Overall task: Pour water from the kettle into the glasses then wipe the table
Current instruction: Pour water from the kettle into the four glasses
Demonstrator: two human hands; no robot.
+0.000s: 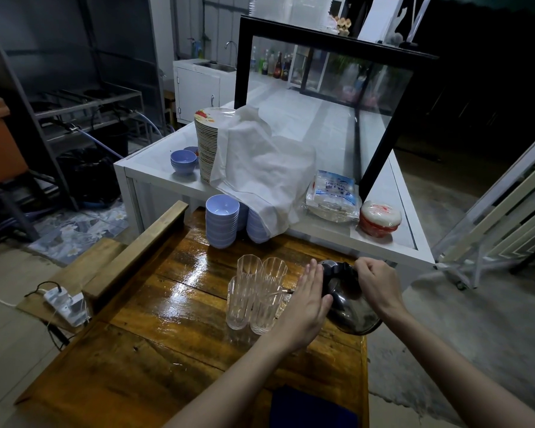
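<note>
Right hand [376,285] grips tilted metal kettle [349,307] by black handle [340,269]; left hand [306,301] flat against it, ribbed clear glasses [254,291] just left.

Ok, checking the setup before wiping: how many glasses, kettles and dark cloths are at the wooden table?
glasses: 4
kettle: 1
dark cloth: 1
Total: 6

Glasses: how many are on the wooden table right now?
4 glasses, clustered beside the kettle: back-left, back-right, front-left, front-right. The left hand could hide another.
</note>
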